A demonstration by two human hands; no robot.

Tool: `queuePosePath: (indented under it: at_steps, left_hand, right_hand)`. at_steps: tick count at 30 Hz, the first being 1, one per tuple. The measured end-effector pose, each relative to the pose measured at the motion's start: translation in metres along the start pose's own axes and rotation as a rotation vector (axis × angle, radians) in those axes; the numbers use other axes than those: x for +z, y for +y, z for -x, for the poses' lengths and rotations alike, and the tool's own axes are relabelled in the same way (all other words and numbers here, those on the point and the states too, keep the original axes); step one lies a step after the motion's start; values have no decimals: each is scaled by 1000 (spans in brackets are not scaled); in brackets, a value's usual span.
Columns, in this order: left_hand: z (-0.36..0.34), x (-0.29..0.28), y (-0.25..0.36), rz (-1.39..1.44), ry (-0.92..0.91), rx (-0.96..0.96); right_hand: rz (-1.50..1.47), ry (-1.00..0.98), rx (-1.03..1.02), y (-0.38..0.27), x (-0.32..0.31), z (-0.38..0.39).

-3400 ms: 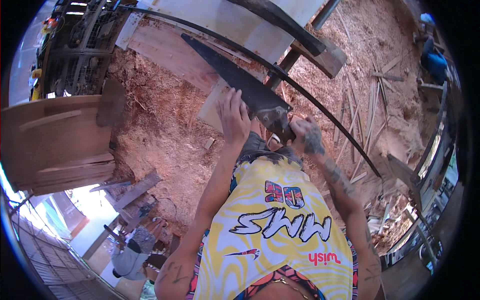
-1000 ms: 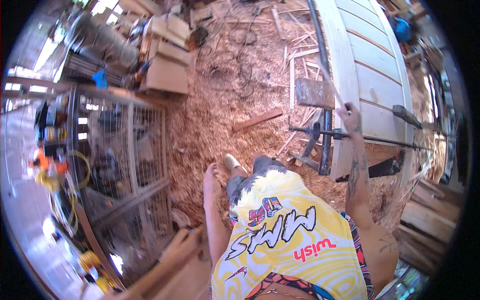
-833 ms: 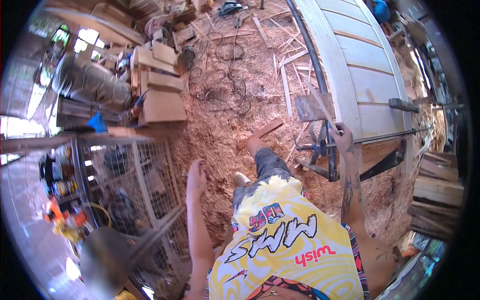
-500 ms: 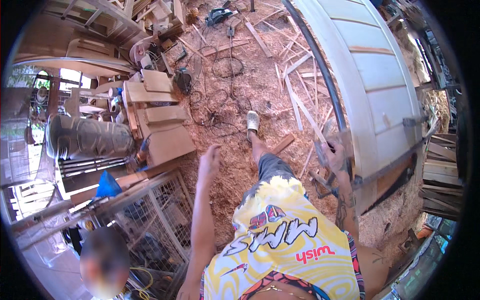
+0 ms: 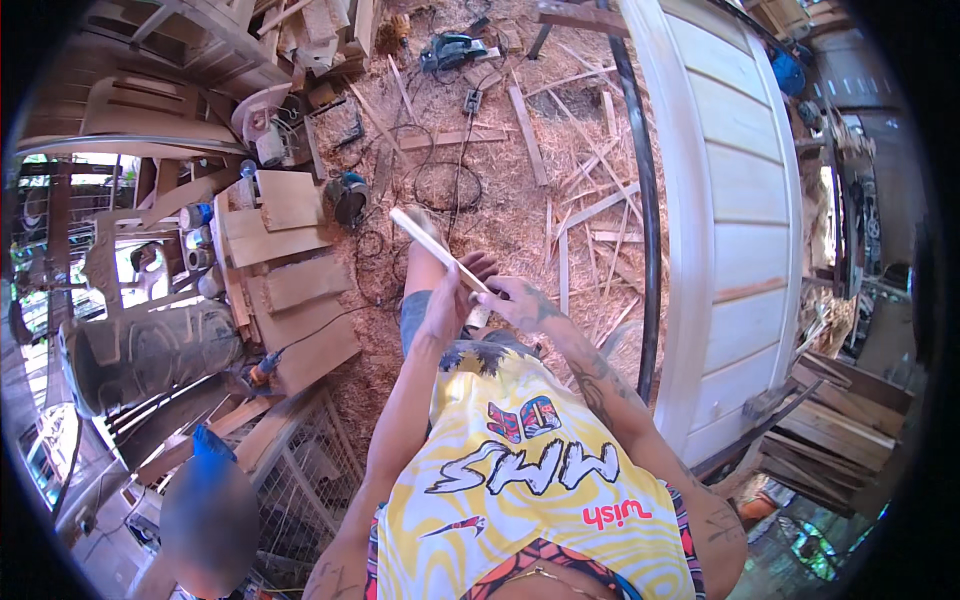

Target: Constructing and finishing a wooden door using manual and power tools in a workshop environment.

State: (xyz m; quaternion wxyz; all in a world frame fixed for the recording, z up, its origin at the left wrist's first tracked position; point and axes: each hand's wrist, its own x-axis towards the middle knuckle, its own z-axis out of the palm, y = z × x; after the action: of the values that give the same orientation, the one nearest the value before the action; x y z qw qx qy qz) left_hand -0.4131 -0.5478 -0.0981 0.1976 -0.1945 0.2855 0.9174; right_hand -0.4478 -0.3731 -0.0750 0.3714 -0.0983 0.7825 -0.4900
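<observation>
A pale, narrow wooden strip (image 5: 425, 233) slants in front of my body, its free end pointing up and to the left. My right hand (image 5: 518, 303) has its fingers closed around the lower end. My left hand (image 5: 450, 305) is around the strip a little farther up, with some fingers stretched out past it. To the right of my hands lies a long panelled door (image 5: 690, 250), white with bare wood showing in places. A dark pipe (image 5: 645, 190) runs along its near side.
Wood scraps (image 5: 600, 215) litter the shaving-covered floor. A power planer (image 5: 445, 52), a round-bodied power tool (image 5: 347, 200) and looping cords lie ahead. Stacked boards (image 5: 295, 280) stand left, above a wire mesh panel (image 5: 315, 450). Another person (image 5: 208, 525) is at lower left.
My right hand has come from beside the door to the middle of my body. My left hand, empty before, has moved in to the strip. My view has shifted, and I have stepped.
</observation>
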Motion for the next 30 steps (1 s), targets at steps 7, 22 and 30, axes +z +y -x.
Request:
queuePosePath:
  at_steps: [7, 22, 30]
  left_hand:
    - [-215, -72, 107, 196, 363, 13]
    - [-497, -218, 168, 296, 793, -362]
    - [-589, -200, 155, 252, 799, -508]
  right_hand:
    - [129, 90, 235, -25, -85, -195]
    - [850, 15, 471, 271, -231, -763]
    - [1453, -30, -184, 399, -276, -885]
